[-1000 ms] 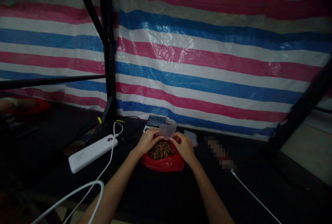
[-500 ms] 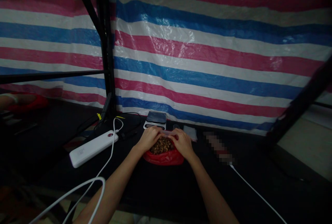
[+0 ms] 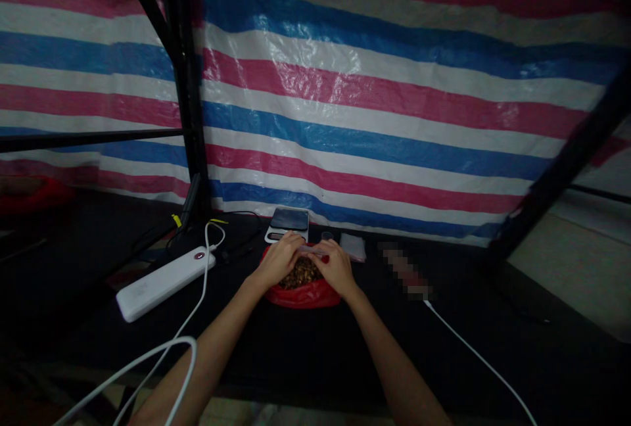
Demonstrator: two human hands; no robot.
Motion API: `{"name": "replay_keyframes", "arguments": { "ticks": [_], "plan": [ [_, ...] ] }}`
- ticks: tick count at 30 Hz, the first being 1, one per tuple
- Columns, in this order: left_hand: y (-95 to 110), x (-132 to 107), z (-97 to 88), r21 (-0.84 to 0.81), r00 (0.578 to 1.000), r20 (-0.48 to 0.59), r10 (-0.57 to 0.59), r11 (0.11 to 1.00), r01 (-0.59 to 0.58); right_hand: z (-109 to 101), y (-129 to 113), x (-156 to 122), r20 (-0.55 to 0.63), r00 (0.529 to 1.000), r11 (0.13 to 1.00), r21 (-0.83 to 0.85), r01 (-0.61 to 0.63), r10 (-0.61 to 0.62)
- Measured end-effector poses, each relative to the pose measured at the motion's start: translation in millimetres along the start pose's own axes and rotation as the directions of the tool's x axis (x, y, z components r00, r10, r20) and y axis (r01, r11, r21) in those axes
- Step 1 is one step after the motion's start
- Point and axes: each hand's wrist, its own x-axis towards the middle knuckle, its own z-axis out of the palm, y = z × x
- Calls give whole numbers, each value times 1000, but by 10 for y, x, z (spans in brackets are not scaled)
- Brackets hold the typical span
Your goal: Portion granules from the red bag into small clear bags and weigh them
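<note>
Bottom left of the frame, a white cable (image 3: 148, 363) is looping across the near edge of the black table (image 3: 305, 354), running up to a white power bank (image 3: 160, 283) lying flat at left of centre, probably kept there so it stays clear of the work spot. Another thin white cable (image 3: 480, 363) is trailing off to the bottom right.

Both forearms are reaching in from the bottom edge toward frame centre. The left hand (image 3: 277, 260) and right hand (image 3: 334, 265) are meeting over a red bag (image 3: 302, 294) that is sitting open on the table, rim folded down so the brown bits (image 3: 298, 274) inside are exposed and easy to reach. Fingers of both hands are pinching a small clear pouch (image 3: 311, 250) between them, held low right above the brown bits, likely so anything dropped falls back in the bag. Grip is narrow, fingertips closed on the pouch edges; the pouch is hard to make out in the dim light.

Just behind the hands, a small scale (image 3: 287, 223) is sitting close, within reach. Right of it a few flat clear pouches (image 3: 353, 246) are lying in a stack.

Far back, a striped tarp (image 3: 394, 104) is hanging as a wall, with a black post (image 3: 180, 84) in the upper left.
</note>
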Motion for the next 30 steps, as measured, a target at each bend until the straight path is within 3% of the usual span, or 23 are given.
{"name": "replay_keyframes", "arguments": {
  "ticks": [7, 11, 14, 18, 22, 25, 30],
  "plan": [
    [-40, 19, 53, -168, 991, -43, -128, 979, 119, 63, 164, 43, 0, 995, 951, 293, -96, 101],
    [-65, 53, 66, -309, 979, -105, -177, 941, 137, 48, 231, 87, -65, 968, 910, 362, -202, 241],
    [-128, 59, 35, -389, 944, -207, -257, 907, 161, -38, 366, 104, -127, 924, 899, 310, -309, 362],
    [-311, 27, -10, -507, 805, -358, -472, 823, 257, -216, 653, 58, -191, 838, 857, 178, -483, 512],
    [-519, -22, -3, -553, 694, -395, -602, 759, 343, -357, 866, -51, -216, 745, 762, -6, -648, 631],
    [-627, -51, 29, -530, 671, -393, -628, 752, 393, -399, 931, -119, -219, 698, 688, -135, -713, 682],
    [-684, -79, 67, -458, 674, -374, -637, 759, 463, -368, 907, -163, -207, 674, 598, -330, -730, 709]
  ]
}}
